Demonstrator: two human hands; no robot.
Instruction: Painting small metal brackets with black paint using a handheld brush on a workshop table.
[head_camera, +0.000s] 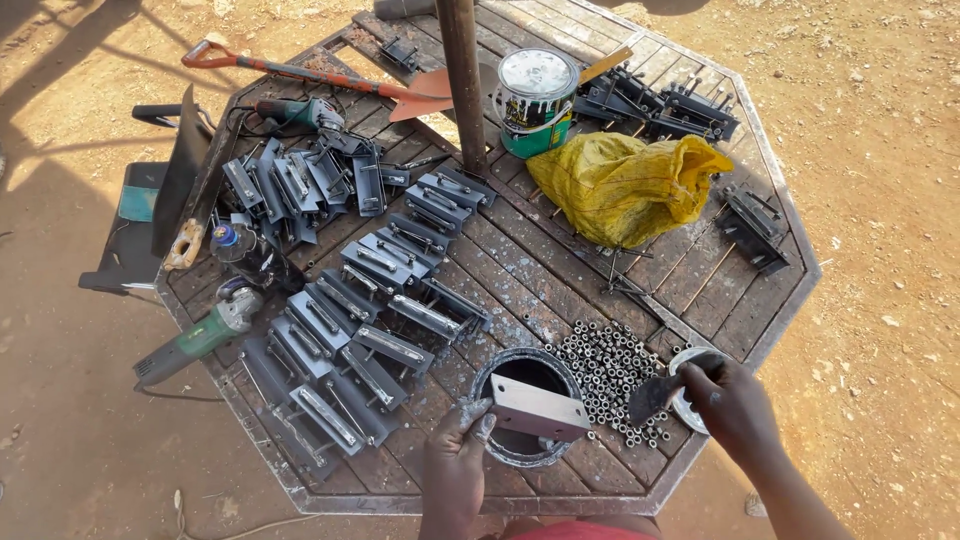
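I see an octagonal metal table (520, 262) with a slatted, rusty top standing on sandy ground. On it lie rows of grey metal brackets (350, 330), a green angle grinder (195, 340), a red-handled shovel (330, 80), a paint can (535, 100), a crumpled yellow sack (625, 185), a heap of small nuts (605, 370), black brackets (655, 105) and an open round tin (525, 410).

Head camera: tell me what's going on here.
A person stands at an octagonal metal table. The left hand holds a flat metal plate over an open tin. The right hand holds a brush by a small can. Rows of grey brackets and a pile of nuts lie nearby.
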